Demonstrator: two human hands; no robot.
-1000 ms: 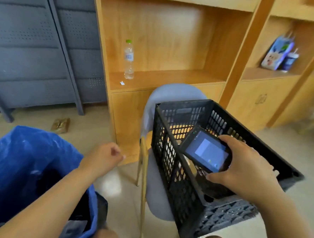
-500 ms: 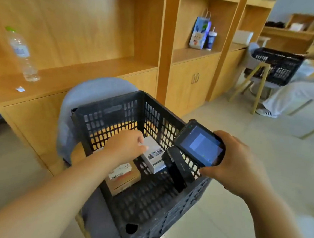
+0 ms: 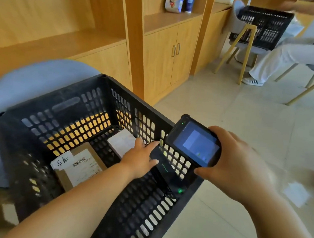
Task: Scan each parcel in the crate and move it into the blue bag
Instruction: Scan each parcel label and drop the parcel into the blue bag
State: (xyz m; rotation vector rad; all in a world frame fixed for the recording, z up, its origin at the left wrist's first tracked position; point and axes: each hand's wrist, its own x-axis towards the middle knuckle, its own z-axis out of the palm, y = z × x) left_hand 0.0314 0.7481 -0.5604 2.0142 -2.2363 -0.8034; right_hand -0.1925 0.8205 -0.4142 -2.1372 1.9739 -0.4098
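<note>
A black slatted crate (image 3: 131,100) stands in front of me on a grey chair (image 3: 26,81). Inside lie a brown cardboard parcel (image 3: 79,167) with a white barcode label, a white box (image 3: 120,144), and a slim black box (image 3: 167,171) leaning along the right wall. My left hand (image 3: 141,158) reaches into the crate with its fingers spread, touching the upper end of the black box and the edge of the white box. My right hand (image 3: 232,165) holds a black handheld scanner (image 3: 197,145) over the crate's right rim, its screen lit. The blue bag is out of view.
Wooden cabinets and shelves (image 3: 165,51) run along the back. At the far right a seated person (image 3: 285,56) has a second black crate (image 3: 265,24) on a wooden-legged chair. A paper scrap (image 3: 297,193) lies on the tiled floor.
My view swung right, away from the blue bag. My left hand went into the crate, first onto the white box, then across to the black box. The scanner stayed in my right hand.
</note>
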